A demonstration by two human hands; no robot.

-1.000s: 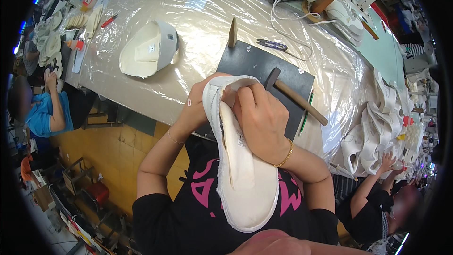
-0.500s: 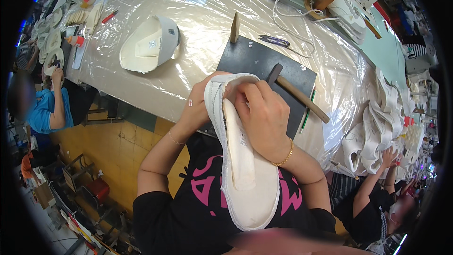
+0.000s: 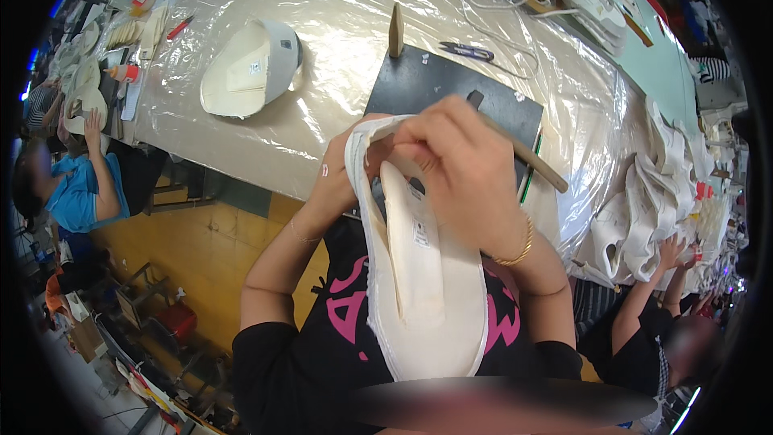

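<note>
White shoe piece (image 3: 463, 302), held up in front of the wearer's chest, its heel end reaching over the near edge of the table (image 3: 338, 80). Long and open; collar curves up round the heel, broad forepart points back at the body, its far tip cut off by a blurred patch. Inside pale cream, fairly smooth; outer edge whiter, a little ragged along the left side. A raised cream strip (image 3: 403, 250) runs lengthwise inside, standing apart from the left wall with a narrow dark gap between. Small label (image 3: 420, 234) with dark marks on the inner surface, right of the strip.

Left hand (image 3: 334, 173) closed round the heel collar from the left, most of its fingers hidden behind the wall. Right hand (image 3: 471, 169) over the opening at the heel, fingers bent, thumb and forefinger drawn close together; slight blur, cannot tell whether anything is pinched.

Beyond the hands: dark board (image 3: 439, 89), hammer (image 3: 527, 157) lying across its right side. Second shoe piece (image 3: 254, 68), similar, on the clear sheeting to the left, well apart
</note>
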